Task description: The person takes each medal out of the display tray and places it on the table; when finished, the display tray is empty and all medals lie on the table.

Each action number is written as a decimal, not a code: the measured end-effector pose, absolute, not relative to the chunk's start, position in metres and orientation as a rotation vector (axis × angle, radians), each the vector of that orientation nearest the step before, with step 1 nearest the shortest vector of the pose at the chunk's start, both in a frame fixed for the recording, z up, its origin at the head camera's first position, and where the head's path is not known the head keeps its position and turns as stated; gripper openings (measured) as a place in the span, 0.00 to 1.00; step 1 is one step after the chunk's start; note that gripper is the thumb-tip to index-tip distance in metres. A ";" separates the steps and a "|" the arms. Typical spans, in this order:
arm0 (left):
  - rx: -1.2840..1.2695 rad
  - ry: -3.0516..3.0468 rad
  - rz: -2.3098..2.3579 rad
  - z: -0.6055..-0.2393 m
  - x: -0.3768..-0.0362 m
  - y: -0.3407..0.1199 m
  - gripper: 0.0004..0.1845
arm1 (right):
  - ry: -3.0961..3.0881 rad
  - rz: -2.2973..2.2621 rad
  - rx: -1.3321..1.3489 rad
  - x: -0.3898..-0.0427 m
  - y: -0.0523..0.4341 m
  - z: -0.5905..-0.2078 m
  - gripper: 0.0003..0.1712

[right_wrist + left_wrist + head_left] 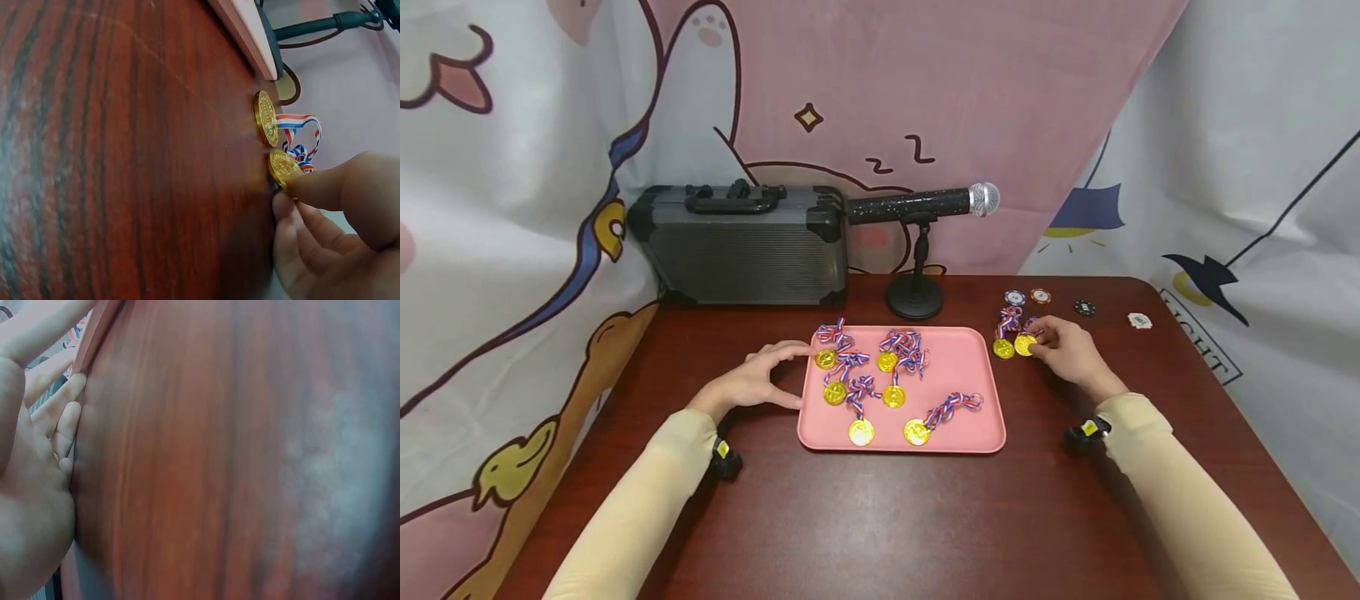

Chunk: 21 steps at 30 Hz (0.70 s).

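A pink tray (970,379) lies mid-table and holds several gold medals (861,432) with red, white and blue ribbons. Two more medals lie on the table right of the tray. My right hand (1067,350) pinches one gold medal (284,166) between thumb and fingers; the other medal (265,117) lies just beside it, nearer the tray's edge (244,34). My left hand (760,379) rests on the table with straight fingers (59,406) touching the tray's left edge (94,331) and holds nothing.
A grey hard case (745,243) stands at the back left, and a microphone (925,202) on a round stand behind the tray. Several poker chips (1040,296) lie at the back right. The dark wooden table (880,517) ends close on both sides.
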<state>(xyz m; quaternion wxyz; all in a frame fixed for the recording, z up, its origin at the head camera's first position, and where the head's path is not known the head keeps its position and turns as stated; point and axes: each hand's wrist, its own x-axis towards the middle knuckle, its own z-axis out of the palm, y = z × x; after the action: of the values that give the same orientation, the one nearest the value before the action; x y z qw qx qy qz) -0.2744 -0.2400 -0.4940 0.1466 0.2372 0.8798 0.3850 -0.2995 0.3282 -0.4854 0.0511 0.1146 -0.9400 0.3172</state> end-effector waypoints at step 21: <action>0.753 2.548 1.121 -0.495 -0.275 -0.241 0.48 | -2.774 0.832 0.377 -0.288 0.292 -0.462 0.16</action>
<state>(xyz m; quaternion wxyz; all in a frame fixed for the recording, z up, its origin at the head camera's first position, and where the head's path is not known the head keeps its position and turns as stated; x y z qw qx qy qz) -0.2750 -0.2410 -0.4951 0.1287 0.2591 0.8762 0.3854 -0.2884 0.2917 -0.4618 0.1102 0.1282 -0.9441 0.2830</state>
